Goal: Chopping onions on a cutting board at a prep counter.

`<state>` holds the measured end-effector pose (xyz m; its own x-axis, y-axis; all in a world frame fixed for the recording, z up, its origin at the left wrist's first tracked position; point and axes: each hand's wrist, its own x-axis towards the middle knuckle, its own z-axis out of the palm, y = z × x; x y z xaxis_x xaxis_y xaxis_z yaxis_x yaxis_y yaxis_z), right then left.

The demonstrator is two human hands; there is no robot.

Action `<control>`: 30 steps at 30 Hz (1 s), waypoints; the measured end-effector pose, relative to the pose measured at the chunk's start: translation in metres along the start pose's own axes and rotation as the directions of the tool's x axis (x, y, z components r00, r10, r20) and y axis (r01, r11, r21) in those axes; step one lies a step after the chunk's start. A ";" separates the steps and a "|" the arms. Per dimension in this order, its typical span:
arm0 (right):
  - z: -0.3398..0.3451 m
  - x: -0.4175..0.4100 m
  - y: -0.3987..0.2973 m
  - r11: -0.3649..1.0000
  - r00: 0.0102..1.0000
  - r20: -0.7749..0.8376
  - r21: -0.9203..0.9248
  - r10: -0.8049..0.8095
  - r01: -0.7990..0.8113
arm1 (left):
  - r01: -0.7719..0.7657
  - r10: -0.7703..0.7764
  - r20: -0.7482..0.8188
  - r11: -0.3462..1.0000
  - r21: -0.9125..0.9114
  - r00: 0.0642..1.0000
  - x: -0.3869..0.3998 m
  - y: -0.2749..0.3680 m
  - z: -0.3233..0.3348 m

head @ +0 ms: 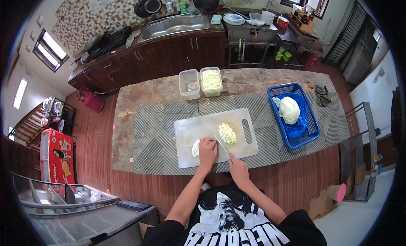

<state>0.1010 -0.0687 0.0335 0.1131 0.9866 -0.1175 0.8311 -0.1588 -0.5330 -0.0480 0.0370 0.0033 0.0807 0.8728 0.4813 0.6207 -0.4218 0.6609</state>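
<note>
A pale cutting board [187, 128] with a handle slot lies on the table in front of me. My right hand [238, 169] grips a kitchen knife [222, 145], its blade pointing away and to the left. Just left of the blade, my left hand [208, 150] presses down on a piece of cabbage [195, 148], partly covered by my fingers. To the right of the knife sits a small heap of chopped cabbage [227, 134].
A plastic container of chopped cabbage [211, 79] stands behind the board beside a nearly empty one [189, 84]. At right, a blue basket [293, 143] holds a cabbage head [289, 110] on blue plastic. Beyond the wooden table [127, 119] runs a counter with a steel sink [176, 27].
</note>
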 end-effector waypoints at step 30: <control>-0.011 0.002 0.010 0.964 0.989 -0.148 0.257 -0.026 0.064 | 0.162 -0.162 0.087 0.987 0.006 0.983 0.010 0.004 -0.008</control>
<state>0.1159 -0.0676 0.0367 0.1707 0.9851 0.0221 0.6690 -0.0994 -0.7366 -0.0507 0.0420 0.0153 0.0466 0.9474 0.3165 0.6305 -0.2737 0.7264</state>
